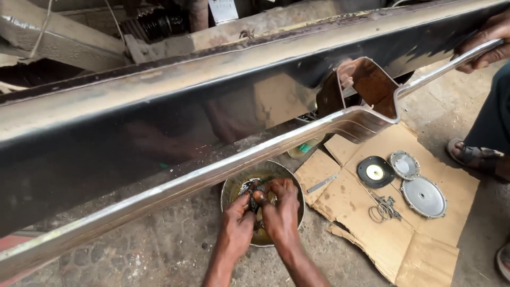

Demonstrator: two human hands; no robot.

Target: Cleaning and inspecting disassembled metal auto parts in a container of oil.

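Both my hands are down in a round metal bowl (232, 185) of dirty yellowish liquid on the ground. My left hand (237, 220) and my right hand (280, 210) grip the same small dark metal part (252, 187) from either side, just above the liquid. My right thumb presses on the top of the part. A large shiny black vehicle bumper (175, 133) with a chrome lower edge crosses the view above the bowl and hides the bowl's far rim.
Flattened cardboard (414, 244) lies to the right, carrying a black round diaphragm (375, 171), two round metal covers (423, 196), springs and small clips (383, 208), and a flat metal strip (321, 184). Another person's hand (486, 48) holds the bumper's right end; their sandalled foot (473, 157) stands nearby.
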